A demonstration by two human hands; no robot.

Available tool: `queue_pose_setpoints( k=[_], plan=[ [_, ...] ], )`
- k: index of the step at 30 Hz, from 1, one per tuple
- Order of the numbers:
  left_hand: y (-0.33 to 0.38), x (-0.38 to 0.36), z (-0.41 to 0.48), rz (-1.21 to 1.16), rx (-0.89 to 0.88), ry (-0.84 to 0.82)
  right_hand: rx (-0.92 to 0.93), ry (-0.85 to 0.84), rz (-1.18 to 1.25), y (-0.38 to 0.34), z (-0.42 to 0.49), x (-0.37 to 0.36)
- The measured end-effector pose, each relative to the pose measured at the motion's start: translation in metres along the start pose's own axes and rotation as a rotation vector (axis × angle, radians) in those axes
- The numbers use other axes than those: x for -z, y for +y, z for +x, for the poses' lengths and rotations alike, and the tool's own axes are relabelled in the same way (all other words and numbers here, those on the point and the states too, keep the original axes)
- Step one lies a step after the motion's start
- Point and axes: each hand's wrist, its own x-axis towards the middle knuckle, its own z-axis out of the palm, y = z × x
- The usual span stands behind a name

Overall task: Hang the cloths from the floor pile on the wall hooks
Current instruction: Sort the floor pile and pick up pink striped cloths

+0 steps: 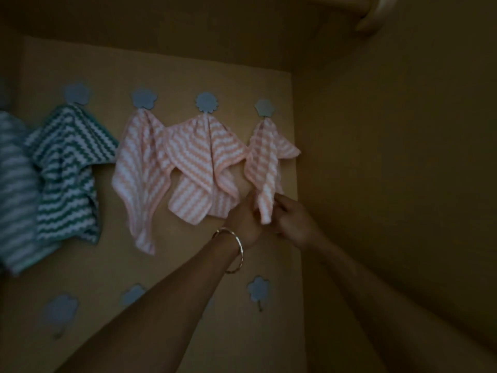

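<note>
A small pink and white striped soft cloth (265, 162) is being held up by the last blue flower-shaped wall hook (265, 107), at the right end of the top row. Its bottom tip is being gripped by both hands. The left side of the tip is being held by the curled fingers of the left hand (246, 219), the one with a thin metal bangle (234, 250) on its wrist. The other side is being pinched by the bent fingers of the right hand (290, 219). The tip is probably being pulled down and smoothed, so that the cloth is left hanging straight and is not slipping off its hook.

Two more pink and white cloths (201, 168) are being carried by the next two hooks to the left, and their edges are overlapping. A green and white striped cloth (67, 170) is being carried by the hook after that. A pale blue-green striped cloth (13, 189) is being cut off by the left edge, and its hook is not being shown. Each cloth is being caught at one spot only, so the rest is falling in loose folds.

Three lower blue flower hooks (258, 289) are being left bare, likely for cloths not yet hung. The floor pile is not being shown, so how many are left cannot be told
</note>
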Motion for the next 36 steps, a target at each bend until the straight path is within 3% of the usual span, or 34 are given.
queue_pose_setpoints(
  k=[2, 4, 8, 13, 26, 36],
  plan=[
    [-0.015, -0.007, -0.015, -0.028, -0.003, -0.054, -0.033, -0.024, -0.086, 0.000, -0.016, 0.001],
    [-0.025, -0.014, -0.027, 0.091, -0.004, -0.105, -0.018, -0.040, -0.221, 0.002, -0.039, 0.003],
    [-0.022, -0.016, -0.066, 0.377, -0.032, -0.257, 0.005, -0.269, -0.583, -0.008, -0.081, 0.002],
    [-0.019, -0.017, -0.110, 0.456, -0.043, -0.255, -0.058, -0.310, -0.657, -0.017, -0.113, -0.001],
    [-0.012, -0.025, -0.189, 0.214, -0.028, -0.275, -0.178, -0.435, -0.792, -0.057, -0.197, -0.026],
    [0.019, -0.085, -0.278, -0.087, -0.088, -0.422, -0.530, -0.416, -0.856, -0.051, -0.306, 0.000]
  ],
)
